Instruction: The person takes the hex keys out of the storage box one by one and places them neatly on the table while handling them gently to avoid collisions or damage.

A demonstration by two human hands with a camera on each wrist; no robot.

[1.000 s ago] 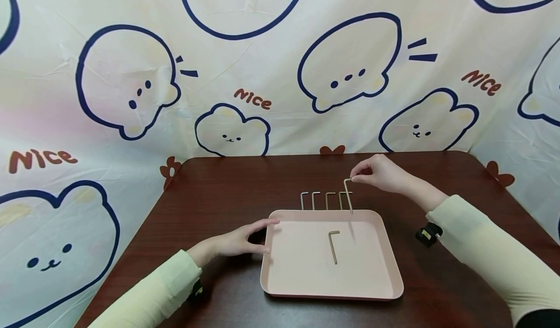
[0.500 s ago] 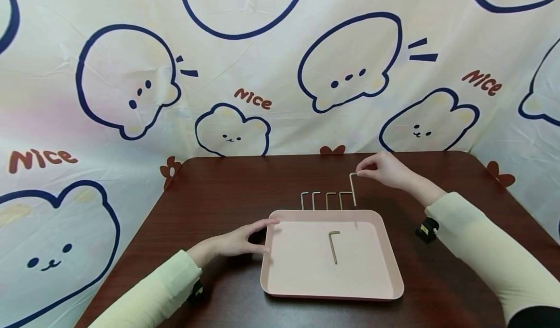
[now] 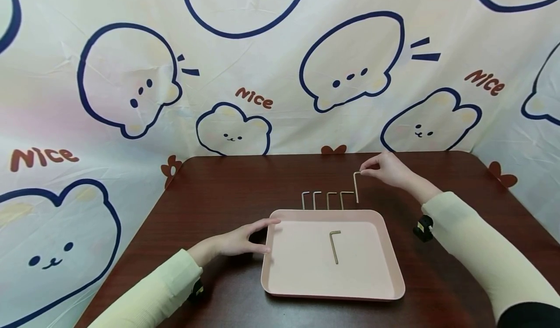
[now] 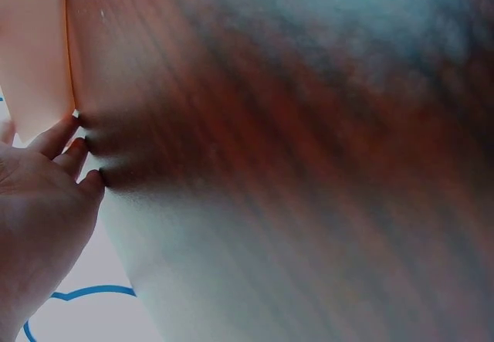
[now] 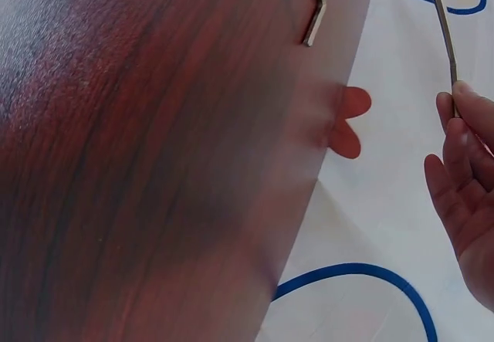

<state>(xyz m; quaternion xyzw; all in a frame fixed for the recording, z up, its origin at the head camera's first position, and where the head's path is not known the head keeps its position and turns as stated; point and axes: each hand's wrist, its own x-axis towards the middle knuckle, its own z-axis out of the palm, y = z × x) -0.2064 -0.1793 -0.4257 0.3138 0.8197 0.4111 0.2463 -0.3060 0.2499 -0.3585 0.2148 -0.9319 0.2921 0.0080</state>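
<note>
My right hand (image 3: pixel 387 170) pinches an L-shaped hex key (image 3: pixel 356 187) by its short arm, its long arm pointing down just behind the tray's far rim. In the right wrist view, thumb and fingers grip that hex key (image 5: pixel 444 29) at one end. A second hex key (image 3: pixel 334 248) lies inside the pink tray (image 3: pixel 288 269). With fingers spread, my left hand (image 3: pixel 236 239) touches the tray's left rim. Several more hex keys (image 3: pixel 328 200) form a row behind the tray, their lower ends hidden by its rim.
The dark wooden table (image 3: pixel 227 184) reaches back to a cartoon-printed cloth (image 3: pixel 280 65). In the left wrist view, the tray's side (image 4: pixel 38 49) stands by the left fingers. A black wrist device (image 3: pixel 423 228) sits at the right cuff.
My right hand has moved a little right and farther back with the pinched hex key, away from the tray's far rim and the row's last key. The left hand has stayed put.
</note>
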